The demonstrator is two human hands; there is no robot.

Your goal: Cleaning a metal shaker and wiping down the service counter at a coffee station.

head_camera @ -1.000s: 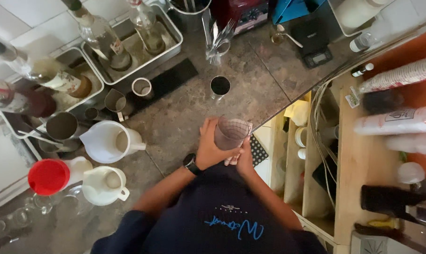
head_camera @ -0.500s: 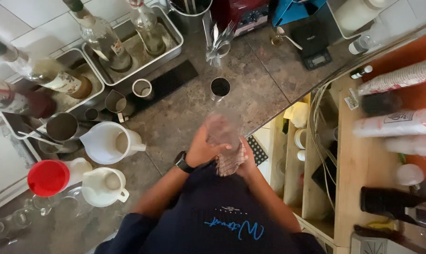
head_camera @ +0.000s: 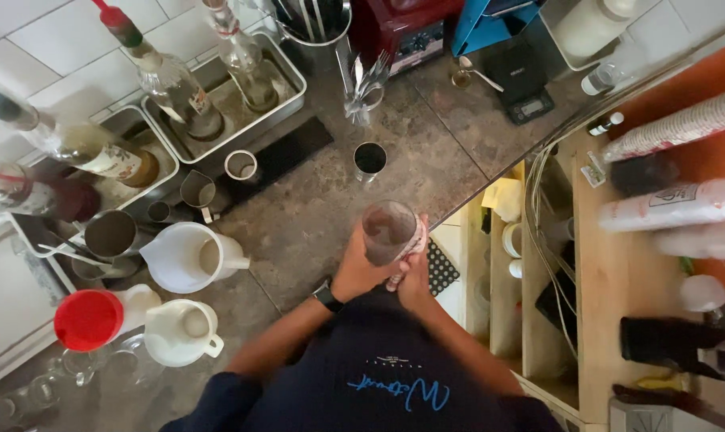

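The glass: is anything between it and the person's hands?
Nothing visible. The left hand wraps the clear glass directly, and the right hand presses a patterned cloth against its side, above the stone counter.

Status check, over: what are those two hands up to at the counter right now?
Left hand gripping clear glass. Right hand pressing patterned cloth against it. Small metal cup stands apart, beyond.

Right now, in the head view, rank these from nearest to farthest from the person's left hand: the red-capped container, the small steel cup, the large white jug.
From the left hand:
1. Small steel cup, just beyond the hands on the counter.
2. Large white jug, off to the left.
3. Red-capped container, farthest left, near the counter's edge.
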